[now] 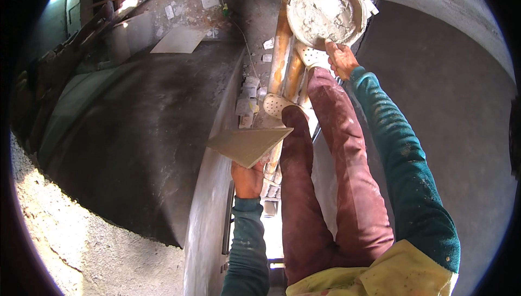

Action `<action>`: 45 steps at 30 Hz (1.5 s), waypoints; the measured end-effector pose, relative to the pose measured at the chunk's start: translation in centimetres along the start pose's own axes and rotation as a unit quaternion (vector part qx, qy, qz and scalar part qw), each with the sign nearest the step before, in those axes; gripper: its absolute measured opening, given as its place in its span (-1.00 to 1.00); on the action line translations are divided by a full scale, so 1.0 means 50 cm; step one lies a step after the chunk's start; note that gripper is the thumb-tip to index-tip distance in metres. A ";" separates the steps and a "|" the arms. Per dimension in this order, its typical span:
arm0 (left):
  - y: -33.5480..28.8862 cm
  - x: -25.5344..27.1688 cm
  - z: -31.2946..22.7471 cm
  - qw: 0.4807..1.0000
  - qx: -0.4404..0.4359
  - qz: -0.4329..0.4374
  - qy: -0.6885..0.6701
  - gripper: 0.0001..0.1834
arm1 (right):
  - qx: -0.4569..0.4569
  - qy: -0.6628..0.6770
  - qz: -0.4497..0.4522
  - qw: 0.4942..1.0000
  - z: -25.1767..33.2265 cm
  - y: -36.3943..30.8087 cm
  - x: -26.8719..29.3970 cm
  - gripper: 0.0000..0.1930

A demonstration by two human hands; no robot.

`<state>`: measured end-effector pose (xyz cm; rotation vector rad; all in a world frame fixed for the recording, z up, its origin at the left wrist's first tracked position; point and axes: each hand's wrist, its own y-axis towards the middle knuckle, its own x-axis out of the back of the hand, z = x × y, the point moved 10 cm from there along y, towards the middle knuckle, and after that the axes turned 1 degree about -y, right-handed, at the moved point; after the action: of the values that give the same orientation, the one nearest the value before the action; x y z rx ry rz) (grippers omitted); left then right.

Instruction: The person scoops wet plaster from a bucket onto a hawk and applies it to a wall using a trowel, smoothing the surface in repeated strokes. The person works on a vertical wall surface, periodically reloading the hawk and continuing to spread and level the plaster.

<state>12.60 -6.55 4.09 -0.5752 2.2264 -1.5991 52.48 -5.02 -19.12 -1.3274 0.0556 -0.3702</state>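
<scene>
My left hand (248,179) is closed beneath a flat, plaster-smeared hawk (251,143), whose plate hides most of the fingers and any handle. The plate is seen at a slant, with its corners pointing left, right and toward me. Farther off, my right hand (340,60) is curled at the near rim of a round bucket (293,21). Pale wet plaster (324,13) lies lumpy inside the bucket. Whether that hand grips the rim or a tool handle, I cannot tell.
Under my perforated light shoes (275,106) run stained poles (281,46). A pale wall edge (209,187) stands left of my legs, beside a dark surface (135,133). Rubble and a flat board (178,41) lie at the far left. A grey wall surface (439,106) spreads at right.
</scene>
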 end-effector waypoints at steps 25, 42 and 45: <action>0.068 -0.150 -0.059 0.990 -0.022 0.134 0.049 -0.80 | 0.069 0.095 0.169 0.979 -0.046 -0.063 0.039 -0.56; 0.238 -0.290 0.011 0.956 -0.125 0.242 0.113 -0.57 | 0.090 0.030 0.187 0.978 0.014 -0.181 0.142 -0.51; 0.220 -0.337 0.046 0.972 -0.068 0.209 0.088 -0.62 | 0.125 0.033 0.204 0.970 0.056 -0.301 0.156 -0.49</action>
<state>26.84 3.27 -6.42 0.0142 2.3945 -1.3296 57.00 -7.56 -2.74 -1.0215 0.3236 -0.0660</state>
